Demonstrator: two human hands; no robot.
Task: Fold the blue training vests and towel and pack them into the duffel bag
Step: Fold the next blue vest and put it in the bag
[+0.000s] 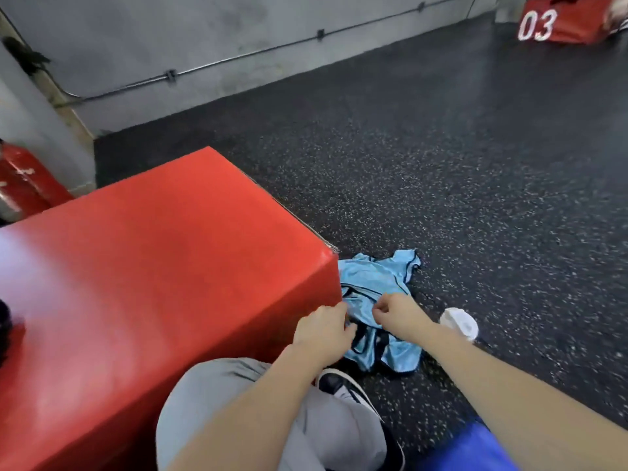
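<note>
2 hands over 1 crumpled blue training vest [373,287], which lies on the speckled floor [475,164] against the near right corner of the red box [153,266]. Left hand [323,329]: fingers curled onto the vest's dark-trimmed edge, apparently gripping it. Right hand [396,311]: pinching the fabric. 1 white shoe [460,322] just right of the vest. 1 red box marked 03 [557,22], far right corner of the floor.

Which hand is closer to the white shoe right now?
Right. The right hand is on the blue vests just left of the white shoe; the left hand is farther left, by the red box.
</note>
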